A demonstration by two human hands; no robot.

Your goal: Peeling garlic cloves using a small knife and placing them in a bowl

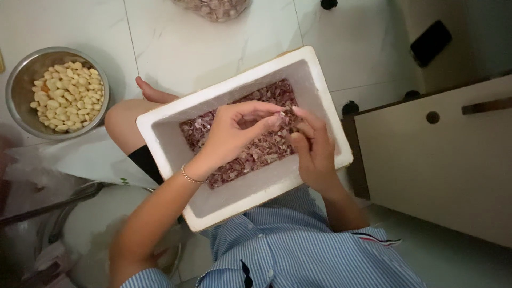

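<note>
A white foam box rests on my lap, its bottom covered with purplish garlic skins. Above the box my left hand and my right hand meet at the fingertips, pinching a small garlic clove between them. The clove is mostly hidden by my fingers. A thin bracelet circles my left wrist.
A steel bowl of peeled pale garlic cloves sits on the tiled floor at the left. A clear bag of unpeeled garlic lies at the top edge. A beige cabinet stands right, with a dark phone beyond it.
</note>
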